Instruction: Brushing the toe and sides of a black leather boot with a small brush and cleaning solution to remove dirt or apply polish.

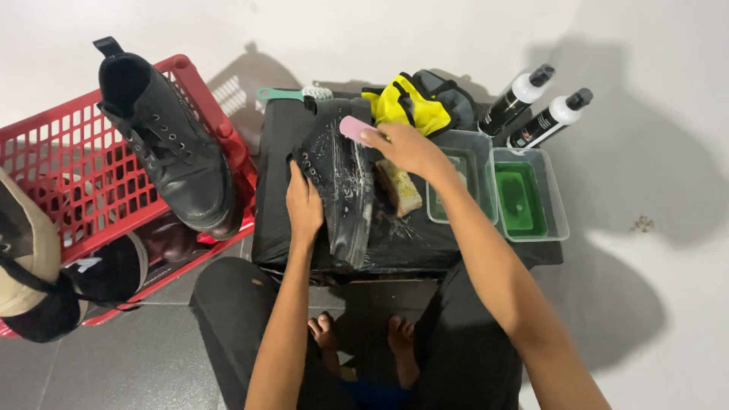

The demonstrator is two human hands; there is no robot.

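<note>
A black lace-up boot (345, 182) lies on its side on a low stand covered in black plastic (277, 140), wet with white foam. My left hand (304, 205) presses on the boot's laced side and steadies it. My right hand (406, 148) grips a pink brush (353, 127) and holds it against the boot's upper part. A tan sponge or brush block (400, 188) lies on the plastic just right of the boot, under my right wrist.
A second black boot (171, 148) stands on a red plastic crate (68, 159) at left. Two clear tubs (558, 205) with green liquid, two spray bottles (524, 95), a yellow-grey cloth (414, 102) and a teal brush (292, 94) sit around the stand. My bare feet (364, 342) are below.
</note>
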